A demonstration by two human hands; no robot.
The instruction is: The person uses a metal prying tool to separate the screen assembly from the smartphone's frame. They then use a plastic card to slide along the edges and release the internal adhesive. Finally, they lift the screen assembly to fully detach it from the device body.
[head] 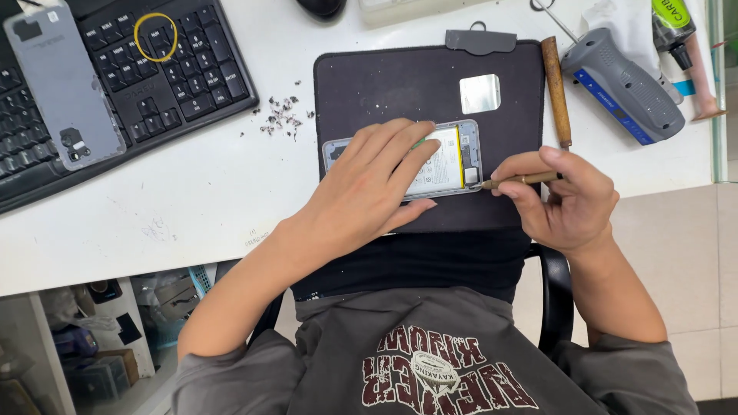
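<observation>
On dark mat [384, 84], opened phone [450, 157] w/ back off, battery [444, 165] not yet out, is pinned flat by left hand [369, 188]; thin tool [523, 180] is gripped in right hand [569, 200], tip at phone's right edge.

White desk [231, 177]: black mat [384, 84], keyboard [154, 69], grey tool [623, 84], debris [283, 119].

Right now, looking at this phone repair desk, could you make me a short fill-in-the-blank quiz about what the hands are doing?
1. The left hand presses flat on an opened ____ lying on the dark mat.
2. The right hand holds a thin ____ whose tip meets the phone's right end.
3. The detached back cover rests on a black ____.
4. A small pile of dark scraps lies on the white ____.

Missing words: phone; tool; keyboard; table
</observation>
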